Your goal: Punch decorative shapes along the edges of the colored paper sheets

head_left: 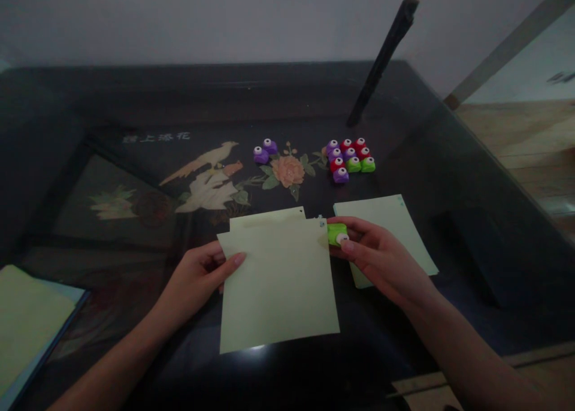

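My left hand [202,279] pinches the left edge of a pale yellow-green paper sheet [278,285], thumb on top and fingers behind. Small punched marks show at the sheet's top right corner. In my right hand [381,252] is a green craft punch [336,234] with a white button, held between thumb and fingers right beside that corner. Whether the paper sits inside its slot cannot be made out. Behind the held sheet lies another paper [267,218] with a dark mark at its corner. Partly under my right hand rests a paper stack [381,210], marked at its top right corner.
Purple, red and green punches [350,158] stand grouped beyond the papers, and two purple punches [265,150] sit further left. A dark stick [381,63] leans at the back. More paper [33,327] lies at the left edge. The dark tabletop [215,99] is glossy with flower and bird decoration.
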Demonstrator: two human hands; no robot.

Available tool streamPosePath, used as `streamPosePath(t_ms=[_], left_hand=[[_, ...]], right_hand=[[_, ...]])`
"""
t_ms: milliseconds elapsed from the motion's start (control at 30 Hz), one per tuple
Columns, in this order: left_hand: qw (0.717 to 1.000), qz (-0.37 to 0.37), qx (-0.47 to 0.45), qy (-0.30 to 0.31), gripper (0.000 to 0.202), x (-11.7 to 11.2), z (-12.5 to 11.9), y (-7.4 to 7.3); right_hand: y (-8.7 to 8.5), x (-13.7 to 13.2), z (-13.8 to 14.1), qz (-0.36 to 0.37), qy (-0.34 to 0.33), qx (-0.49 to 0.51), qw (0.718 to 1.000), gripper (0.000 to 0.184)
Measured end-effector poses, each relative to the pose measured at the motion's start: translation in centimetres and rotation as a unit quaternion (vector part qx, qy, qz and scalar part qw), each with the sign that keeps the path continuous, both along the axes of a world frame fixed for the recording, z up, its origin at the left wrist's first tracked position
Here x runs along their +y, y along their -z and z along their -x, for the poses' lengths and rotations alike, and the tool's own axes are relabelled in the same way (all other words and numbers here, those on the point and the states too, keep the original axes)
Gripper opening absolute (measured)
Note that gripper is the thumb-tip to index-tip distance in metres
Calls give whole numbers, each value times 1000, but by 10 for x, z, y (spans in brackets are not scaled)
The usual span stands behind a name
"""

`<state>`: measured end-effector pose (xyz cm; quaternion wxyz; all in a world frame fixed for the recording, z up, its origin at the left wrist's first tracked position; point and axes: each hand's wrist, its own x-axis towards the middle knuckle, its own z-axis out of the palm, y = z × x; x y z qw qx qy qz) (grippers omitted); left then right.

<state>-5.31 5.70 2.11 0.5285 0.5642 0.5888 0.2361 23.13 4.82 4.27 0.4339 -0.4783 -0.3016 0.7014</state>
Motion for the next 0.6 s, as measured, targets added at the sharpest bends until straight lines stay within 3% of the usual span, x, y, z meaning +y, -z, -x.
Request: streamPosePath(t_ms=[600], left_hand=[[1000, -15, -1, 7, 38, 2, -1, 2]], right_hand=[[1, -1, -3, -18, -19, 7, 1000, 30]])
